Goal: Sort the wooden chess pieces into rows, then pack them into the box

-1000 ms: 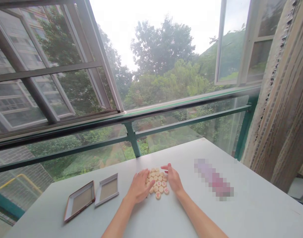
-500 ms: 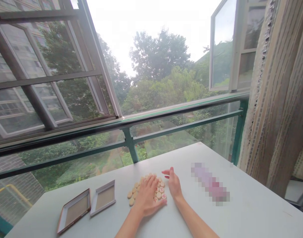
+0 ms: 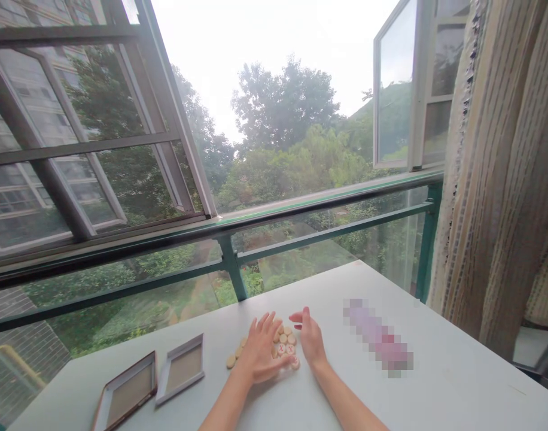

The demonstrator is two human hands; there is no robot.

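Round, light wooden Chinese chess pieces lie in a loose cluster on the white table. Red characters mark several of them. My left hand is spread over the left and middle part of the cluster, palm down, and hides many pieces. Its thumb reaches toward a red-marked piece at the cluster's near right corner. Whether the palm touches the pieces cannot be made out. Just to the right of the cluster, my right hand rests on its side with fingers curved and apart, nothing in them.
Left of the pieces lie two shallow open box halves: a grey one and a brown-edged one. A blurred-out purple and pink item is on the right. Behind the table runs a green railing; a curtain hangs at right.
My left hand has shifted slightly left and its fingers have lifted, showing more at the tips. My right hand keeps its place beside the pieces. The whole view has moved a little.
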